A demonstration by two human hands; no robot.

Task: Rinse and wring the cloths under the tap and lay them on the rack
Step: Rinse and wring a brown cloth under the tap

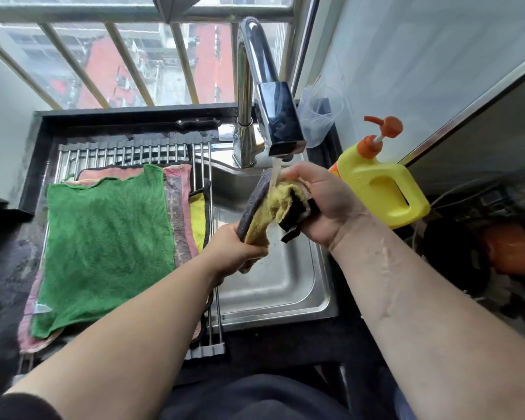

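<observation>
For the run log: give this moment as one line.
stage: rinsing | left hand: grips yellow cloth | right hand: grips it | tap: running | rack: green cloth laid

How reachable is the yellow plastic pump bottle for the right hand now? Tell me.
Likely yes: the yellow plastic pump bottle stands just beside the right hand, nothing between, though its grip holds the yellow-and-grey cloth.

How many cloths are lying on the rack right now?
3 seen: green cloth on top, pink cloth poking out beneath it, yellow dark-edged cloth at the rack's right edge. More may hide under the green one.
</observation>
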